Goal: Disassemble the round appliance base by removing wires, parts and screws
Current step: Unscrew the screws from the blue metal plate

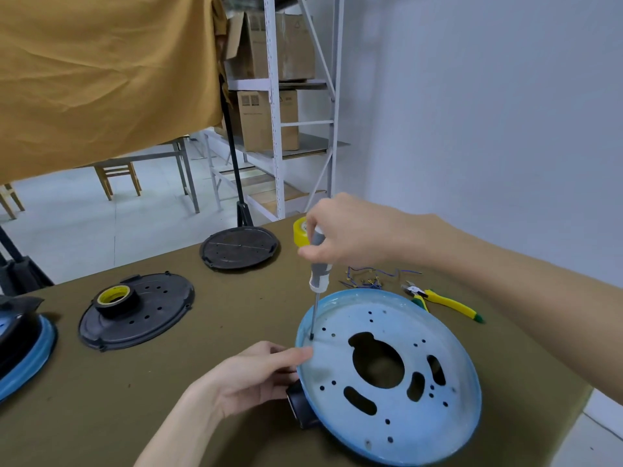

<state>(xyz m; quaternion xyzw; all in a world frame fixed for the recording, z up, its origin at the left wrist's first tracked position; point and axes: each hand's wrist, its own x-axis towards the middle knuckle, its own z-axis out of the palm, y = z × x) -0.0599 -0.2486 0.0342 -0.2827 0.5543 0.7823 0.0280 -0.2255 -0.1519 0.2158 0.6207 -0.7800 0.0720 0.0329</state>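
The round light-blue appliance base (397, 429) lies on the olive table at the front right, full of holes and slots, with a black part (301, 407) under its left edge. My right hand (350, 234) grips the grey-and-white handle of a screwdriver (318, 274) held upright, its tip set at a hole near the base's left rim. My left hand (256, 375) holds the left rim of the base, thumb on top of the edge. A bundle of loose wires (367, 279) lies behind the base.
Yellow-handled pliers (445, 301) lie right of the wires. A yellow tape roll (301, 232) stands at the far edge. Two black round covers (175, 301) (239, 247) lie to the left, one bearing a black tape roll (116, 298). Another blue-rimmed base (27, 358) sits at far left.
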